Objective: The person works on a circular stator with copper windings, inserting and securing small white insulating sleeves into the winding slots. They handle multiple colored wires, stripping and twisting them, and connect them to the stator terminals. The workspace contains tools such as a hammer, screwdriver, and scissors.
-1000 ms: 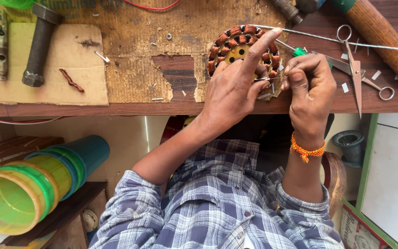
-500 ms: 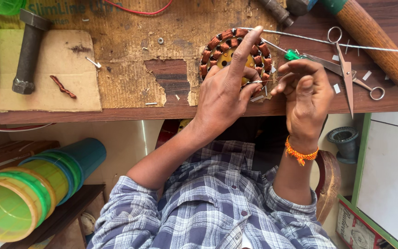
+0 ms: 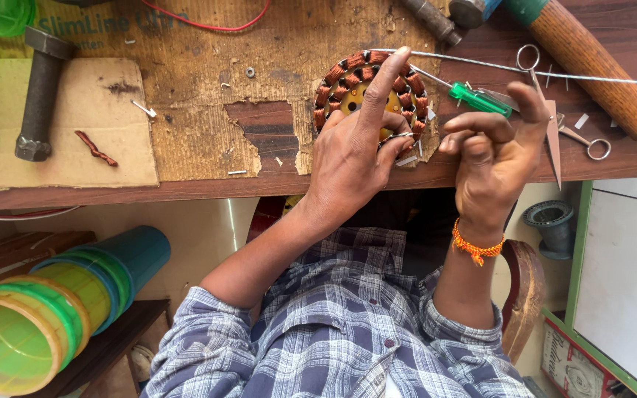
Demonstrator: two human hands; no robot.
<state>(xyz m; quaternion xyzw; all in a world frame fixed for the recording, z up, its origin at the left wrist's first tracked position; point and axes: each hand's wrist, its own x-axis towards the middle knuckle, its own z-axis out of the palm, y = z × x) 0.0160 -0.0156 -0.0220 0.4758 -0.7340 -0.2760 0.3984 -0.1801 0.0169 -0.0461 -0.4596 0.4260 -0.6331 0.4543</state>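
Head view: a wooden workbench [image 3: 628, 158] is seen, partly covered by worn cardboard [image 3: 200, 81]. A round copper-wound stator [image 3: 366, 92] lies flat on it near the front edge. The left hand [image 3: 352, 158] is pressed on the stator, forefinger extended, remaining fingers curled at its rim. The right hand [image 3: 492, 151], just beside it, is loosely curled; whether anything is pinched cannot be told. Scissors [image 3: 554, 118] and a green screwdriver [image 3: 477, 98] are noted alongside.

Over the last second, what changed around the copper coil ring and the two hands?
The right hand drew back off the coil ring toward the bench edge, fingers curled; whether it pinches anything is unclear. The left hand stayed on the ring, index finger stretched across it. The green screwdriver, scissors, wooden handle and bolt kept their places; the rest is camera shift.
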